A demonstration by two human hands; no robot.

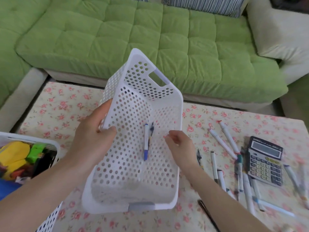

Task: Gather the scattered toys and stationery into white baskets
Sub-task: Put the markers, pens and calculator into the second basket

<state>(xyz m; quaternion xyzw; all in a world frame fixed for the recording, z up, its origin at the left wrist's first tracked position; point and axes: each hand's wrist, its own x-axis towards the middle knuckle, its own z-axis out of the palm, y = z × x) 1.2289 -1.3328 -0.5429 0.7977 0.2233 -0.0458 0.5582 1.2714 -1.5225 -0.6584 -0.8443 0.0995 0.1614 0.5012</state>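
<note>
**A:** Lower left, the toy basket [56,145] looks full. Why is the centre basket [133,181] tipped?

**B:** The left hand [93,138] grips its left rim, tilting the mouth toward the person, probably for easy loading; a pen [146,144] lies inside. The right hand [180,146] hovers loose and empty. Markers [222,143] and a calculator [265,161] wait lower right.

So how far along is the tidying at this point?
Done: the first basket at the left edge already holds toys. In hand: the left hand grips a tilted second basket with a pen inside; the right hand is by its rim, seemingly empty. Left: markers and a calculator lie on the table.
</note>
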